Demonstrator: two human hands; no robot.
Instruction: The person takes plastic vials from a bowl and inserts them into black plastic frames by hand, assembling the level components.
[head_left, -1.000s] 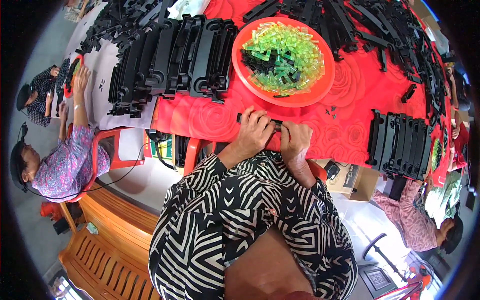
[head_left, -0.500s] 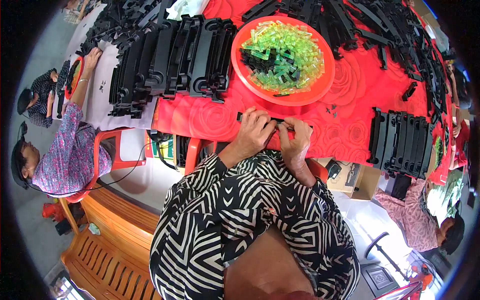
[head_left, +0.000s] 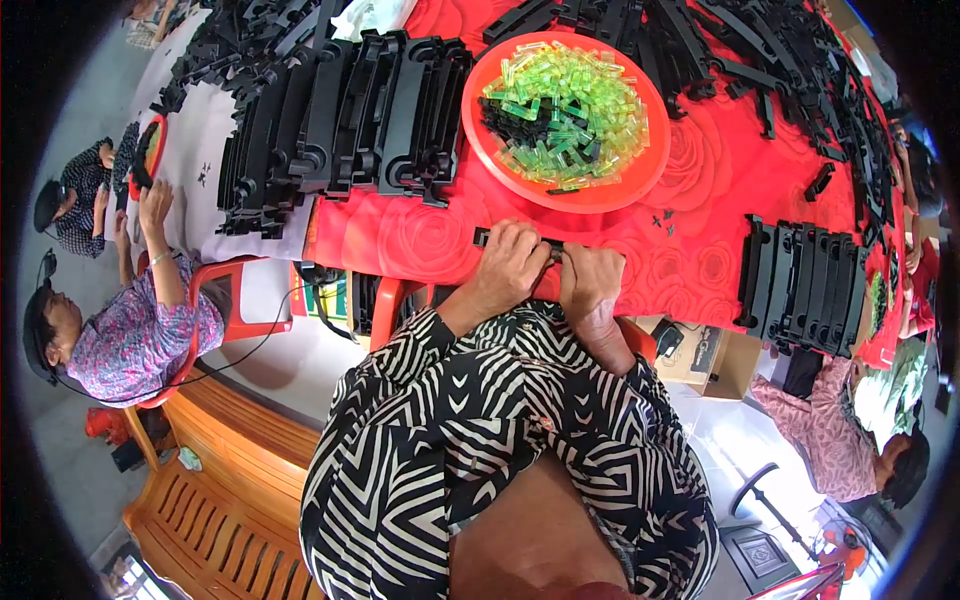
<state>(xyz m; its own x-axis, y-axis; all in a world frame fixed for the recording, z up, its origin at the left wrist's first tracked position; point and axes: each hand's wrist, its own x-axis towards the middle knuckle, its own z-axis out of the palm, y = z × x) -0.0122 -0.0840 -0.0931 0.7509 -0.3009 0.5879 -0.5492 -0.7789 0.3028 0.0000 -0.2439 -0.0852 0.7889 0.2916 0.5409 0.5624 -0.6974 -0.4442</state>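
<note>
A long black plastic strip (head_left: 482,237) lies crosswise at the front edge of the table, its left end poking out past my fingers. My left hand (head_left: 508,263) is closed around its left part. Close beside it, my right hand (head_left: 592,282) has its fingers curled in on the strip's right part, which they mostly cover. The two thumbs almost meet; whatever small piece may sit between them is hidden. Just beyond my hands stands a round red basin (head_left: 640,180) filled with clear yellow-green plastic pieces (head_left: 580,80) and some small black parts (head_left: 515,125).
Stacked black plastic bars (head_left: 345,120) stand left of the basin, with another row (head_left: 800,285) at the right edge. Loose black bars (head_left: 740,60) spread over the far side of the red tablecloth (head_left: 400,235). A co-worker (head_left: 130,330) sits at left near a wooden bench (head_left: 220,490).
My right hand's fingers have curled further down over the strip, while my left hand has barely shifted. The co-worker at left has drawn an arm back from the black parts toward a small red basin.
</note>
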